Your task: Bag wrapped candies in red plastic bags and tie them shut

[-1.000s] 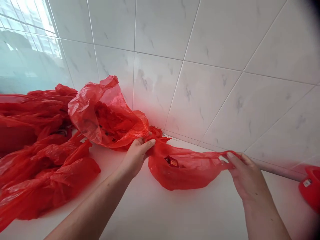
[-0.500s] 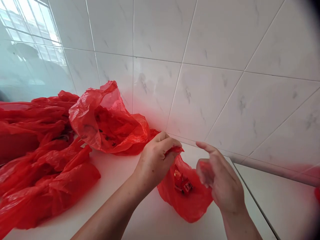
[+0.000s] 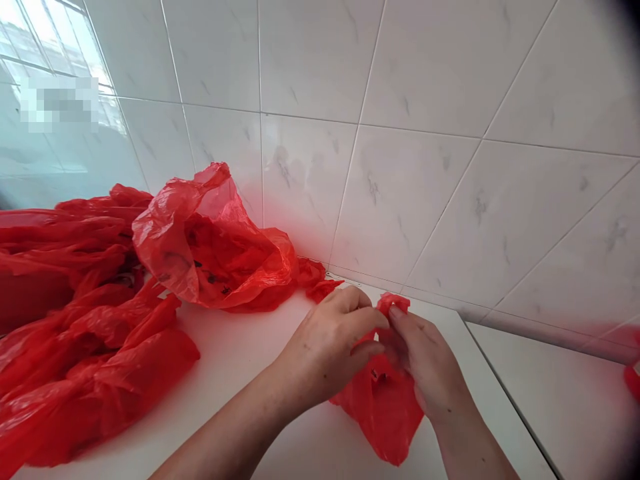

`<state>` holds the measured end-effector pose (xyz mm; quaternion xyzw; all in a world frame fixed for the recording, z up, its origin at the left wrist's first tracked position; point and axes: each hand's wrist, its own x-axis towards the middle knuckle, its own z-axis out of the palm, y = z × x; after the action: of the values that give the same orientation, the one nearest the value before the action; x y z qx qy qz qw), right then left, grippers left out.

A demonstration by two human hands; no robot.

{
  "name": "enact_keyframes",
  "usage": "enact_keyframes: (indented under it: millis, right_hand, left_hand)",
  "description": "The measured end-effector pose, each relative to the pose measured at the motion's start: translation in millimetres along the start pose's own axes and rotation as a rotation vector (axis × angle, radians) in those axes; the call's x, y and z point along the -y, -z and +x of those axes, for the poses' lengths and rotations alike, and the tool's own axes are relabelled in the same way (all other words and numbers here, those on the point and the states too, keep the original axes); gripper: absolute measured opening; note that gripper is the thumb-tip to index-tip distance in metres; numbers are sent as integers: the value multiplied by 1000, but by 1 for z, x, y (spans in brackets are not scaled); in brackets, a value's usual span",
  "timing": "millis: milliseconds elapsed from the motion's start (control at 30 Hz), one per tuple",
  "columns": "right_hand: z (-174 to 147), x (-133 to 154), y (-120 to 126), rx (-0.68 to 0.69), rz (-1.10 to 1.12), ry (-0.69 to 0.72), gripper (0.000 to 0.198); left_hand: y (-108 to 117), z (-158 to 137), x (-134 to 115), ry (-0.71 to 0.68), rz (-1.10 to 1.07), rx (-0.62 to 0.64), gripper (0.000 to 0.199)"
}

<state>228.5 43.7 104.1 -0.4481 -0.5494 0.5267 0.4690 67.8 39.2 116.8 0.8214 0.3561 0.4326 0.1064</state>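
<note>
Thumb and fingers of the right hand [image 3: 435, 363] pinch the upper end of a small red bag [image 3: 390, 413], with a little bunched plastic projecting above the grip. The left hand [image 3: 330, 340] is positioned directly opposite, fingers curled, thumb and forefinger apart at the neck; from where I stand, I cannot tell whether its fingers also hold plastic. The body of the small red bag lies below and between both hands, narrowing to a corner at the bottom; contact with the white counter [image 3: 240, 350] cannot be confirmed. Status, in my judgement: part-way. The top is gathered, no finished knot can be made out, and the bag is not released. Farther out, beyond the left forearm, a large red bag [image 3: 270, 267] lies with its mouth wide and its rim ungathered, dark marks visible inside. A heap of red bags [image 3: 100, 373] sits beside it, toward the left. Behind the counter rises a tiled wall [image 3: 310, 53]. At the far right, a red object [image 3: 633, 381] is only partly visible; I cannot identify it.
</note>
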Motion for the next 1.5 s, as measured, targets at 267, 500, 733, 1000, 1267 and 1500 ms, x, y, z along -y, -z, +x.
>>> enact_keyframes:
  millis: [267, 500, 733, 1000, 1267, 1500]
  right_hand:
    - [-1, 12, 8, 98, -97, -10, 43]
    - [7, 2, 38, 377, 74, -6, 24]
    - [2, 4, 38, 400, -191, 44, 18]
    - [7, -1, 22, -139, -612, 17, 27]
    - [14, -3, 31, -2, -85, -2, 27]
    - [40, -41, 52, -291, -409, 74, 30]
  left_hand:
    - [-8, 1, 7, 8, 53, -5, 15]
    - [-1, 2, 6, 197, -38, -46, 14]
    - [-2, -1, 4, 318, -107, 72, 13]
    - [-6, 2, 0, 285, 81, 160, 17]
    - [-7, -3, 6, 193, 147, 103, 15]
    - [4, -33, 4, 24, 235, 205, 21]
